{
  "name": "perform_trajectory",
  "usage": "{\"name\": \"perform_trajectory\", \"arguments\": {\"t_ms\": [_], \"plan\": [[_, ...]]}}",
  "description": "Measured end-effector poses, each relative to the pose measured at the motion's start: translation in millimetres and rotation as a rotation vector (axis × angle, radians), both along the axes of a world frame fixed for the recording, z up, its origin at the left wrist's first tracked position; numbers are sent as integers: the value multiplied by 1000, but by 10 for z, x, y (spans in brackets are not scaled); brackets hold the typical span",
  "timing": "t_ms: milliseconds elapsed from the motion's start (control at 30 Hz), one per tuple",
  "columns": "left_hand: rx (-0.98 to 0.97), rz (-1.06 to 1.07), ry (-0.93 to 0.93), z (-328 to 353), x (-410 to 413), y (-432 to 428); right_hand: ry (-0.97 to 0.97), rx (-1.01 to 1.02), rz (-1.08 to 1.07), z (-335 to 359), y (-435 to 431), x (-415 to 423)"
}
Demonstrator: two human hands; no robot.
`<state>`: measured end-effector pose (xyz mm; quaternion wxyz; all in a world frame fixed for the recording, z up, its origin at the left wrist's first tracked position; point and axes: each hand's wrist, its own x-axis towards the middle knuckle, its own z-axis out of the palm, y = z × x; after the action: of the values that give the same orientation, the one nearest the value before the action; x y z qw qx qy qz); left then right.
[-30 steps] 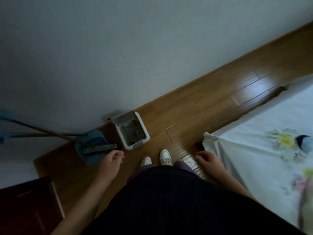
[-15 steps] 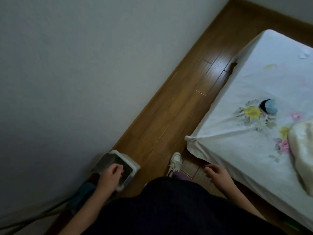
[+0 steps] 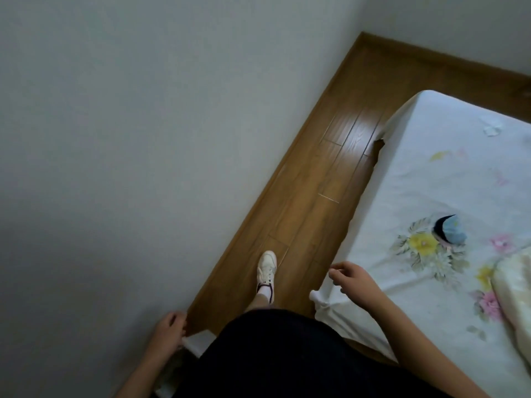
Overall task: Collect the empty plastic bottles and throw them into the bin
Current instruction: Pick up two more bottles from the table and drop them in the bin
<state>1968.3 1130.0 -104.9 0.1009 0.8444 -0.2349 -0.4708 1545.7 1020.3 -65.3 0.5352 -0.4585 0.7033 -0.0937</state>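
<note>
A narrow strip of brown wooden plank floor (image 3: 316, 196) runs between the plain grey-white wall (image 3: 143, 139) on the left and the bed with a white flower-printed sheet (image 3: 431, 182) on the right. The strip lies open ahead, except for one white sneaker (image 3: 266, 268) at its near end. The left hand (image 3: 168, 331) hangs close against the wall, just beside a white plastic bin (image 3: 198, 340) that is mostly hidden by dark clothing. The right hand (image 3: 352, 278) hovers over the bed's near corner.
</note>
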Motion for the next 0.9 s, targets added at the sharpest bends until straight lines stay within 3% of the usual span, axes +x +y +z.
{"name": "perform_trajectory", "arguments": {"t_ms": [200,600,733,900], "plan": [[-57,-39,43,-42,-59,-1569,61,3,-202,-106,-770,-139],[-125,-635,136,207,-1437,-4746,67,116,-768,-268,-1444,-988],[-136,-679,127,170,-1884,-5498,70,140,-801,-353,-2031,-1401],[-120,-622,79,89,-2278,-6156,90,101,-601,-253,-3170,-1911]]}}
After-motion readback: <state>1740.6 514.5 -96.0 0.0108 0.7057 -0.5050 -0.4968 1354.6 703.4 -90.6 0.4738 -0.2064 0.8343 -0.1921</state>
